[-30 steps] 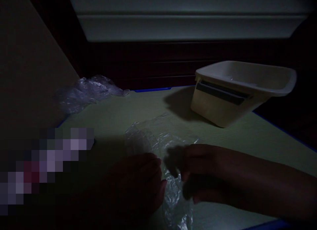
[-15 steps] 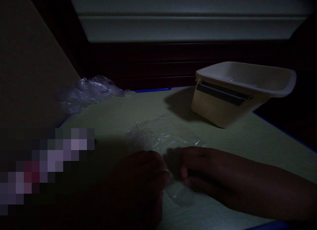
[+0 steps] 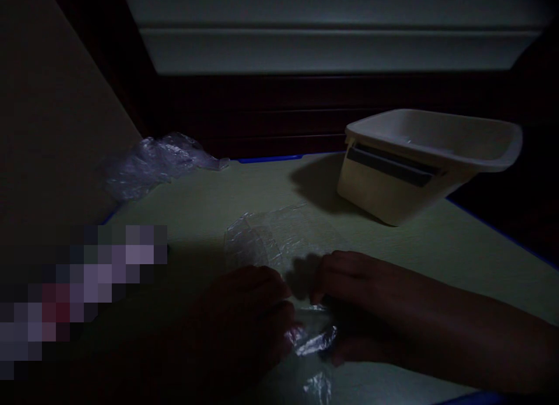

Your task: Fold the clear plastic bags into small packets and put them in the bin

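Observation:
A clear plastic bag (image 3: 301,233) lies spread on the pale tabletop, its near part crumpled and shiny between my hands. My left hand (image 3: 257,312) is closed on the near part of the bag, fingers curled and thumb beside a bright fold. To the right, my right hand (image 3: 353,294) has its fingers and thumb apart, with the fingertips and thumb close to the crumpled plastic. Deep shadow hides the inside of both palms, so fine contact there is hard to make out.
A cream plastic bin (image 3: 384,195) with a dark handle stands tilted at the back right. Crumpled clear plastic (image 3: 161,160) sits at the back left by the wall. The table (image 3: 262,184) has a blue edge. A pixelated patch covers the left side.
The right hand's thumb and fingers have spread apart. The near part of the bag has bunched up between the hands and catches the light. The bin has not moved.

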`<state>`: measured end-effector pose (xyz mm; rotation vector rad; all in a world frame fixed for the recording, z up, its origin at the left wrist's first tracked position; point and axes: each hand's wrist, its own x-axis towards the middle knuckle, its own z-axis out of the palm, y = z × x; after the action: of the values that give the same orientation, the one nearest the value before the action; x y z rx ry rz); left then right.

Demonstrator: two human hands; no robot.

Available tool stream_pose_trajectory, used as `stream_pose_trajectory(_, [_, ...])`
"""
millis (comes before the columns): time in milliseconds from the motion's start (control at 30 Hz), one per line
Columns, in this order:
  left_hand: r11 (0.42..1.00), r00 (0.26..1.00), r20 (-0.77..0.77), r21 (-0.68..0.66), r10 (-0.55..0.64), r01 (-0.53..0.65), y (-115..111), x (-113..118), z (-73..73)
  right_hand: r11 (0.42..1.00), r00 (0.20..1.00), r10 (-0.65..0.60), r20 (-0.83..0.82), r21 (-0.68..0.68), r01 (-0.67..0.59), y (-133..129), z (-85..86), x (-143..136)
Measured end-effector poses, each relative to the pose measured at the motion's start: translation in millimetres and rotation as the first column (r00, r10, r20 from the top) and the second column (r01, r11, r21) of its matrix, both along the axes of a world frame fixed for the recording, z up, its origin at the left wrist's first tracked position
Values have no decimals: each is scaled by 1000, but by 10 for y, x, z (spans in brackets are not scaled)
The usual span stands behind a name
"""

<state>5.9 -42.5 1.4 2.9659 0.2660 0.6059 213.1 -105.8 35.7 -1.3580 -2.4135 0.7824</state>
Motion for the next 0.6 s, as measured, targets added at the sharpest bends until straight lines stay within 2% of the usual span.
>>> stream_pose_trajectory(133, [1000, 1000, -10, 17, 18, -18, -9, 1, -19, 999, 998, -31, 52, 43, 29, 15, -40, -13])
stream_pose_trajectory(333, [998, 999, 13, 40, 50, -51, -17, 16, -15, 995, 999, -41, 3, 90, 40, 25, -60, -19])
stream_pose_trajectory(500, [976, 976, 179, 154, 128, -156, -34, -6, -38, 987, 989, -144, -25, 75, 145, 54, -148, -25])
stream_pose_trajectory(600, [964, 952, 236, 138, 192, -229, -53, -3, -44, 975, 980, -195, -45, 101, 199, 65, -218, -26])
